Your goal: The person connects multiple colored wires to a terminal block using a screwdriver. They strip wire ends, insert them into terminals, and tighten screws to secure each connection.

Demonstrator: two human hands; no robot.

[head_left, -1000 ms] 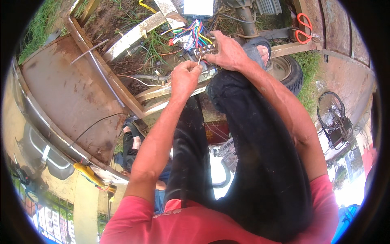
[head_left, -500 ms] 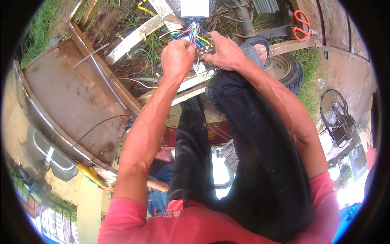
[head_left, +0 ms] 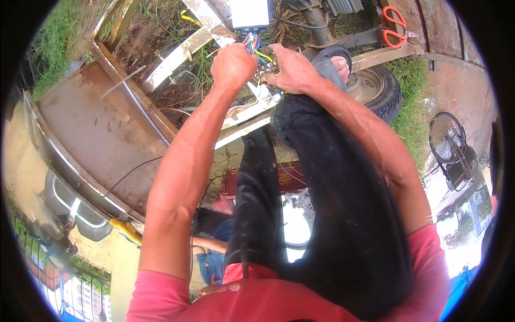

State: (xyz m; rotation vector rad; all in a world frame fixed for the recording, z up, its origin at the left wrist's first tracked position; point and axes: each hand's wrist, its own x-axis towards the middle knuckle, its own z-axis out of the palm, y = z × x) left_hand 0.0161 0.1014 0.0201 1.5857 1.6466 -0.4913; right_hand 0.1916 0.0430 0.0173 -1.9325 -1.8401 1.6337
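Note:
A bundle of coloured wires (head_left: 251, 41) runs down from a box with a bright white top (head_left: 249, 15) to a small terminal block (head_left: 265, 70) on the pale metal frame (head_left: 241, 114). My left hand (head_left: 234, 65) is closed at the left side of the wires, its fingertips turned away, so what it pinches is hidden. From the right, my right hand (head_left: 292, 70) curls around the terminal block, thumb below and forefinger above beside a yellow wire (head_left: 264, 55). A thin pale wire (head_left: 236, 109) trails below my left hand.
Orange-handled scissors (head_left: 394, 28) lie at the upper right on a frame bar. Below them is a wheel with a black tyre (head_left: 389, 91). A rusty metal panel (head_left: 99, 123) fills the left, with a yellow tool (head_left: 126, 231) near its lower edge. Another person's arm (head_left: 210, 244) shows behind me.
My left hand has shifted slightly up and left, its wrist turning over so the fingertips are hidden. My right hand stays at the terminal block. The view has tilted a little.

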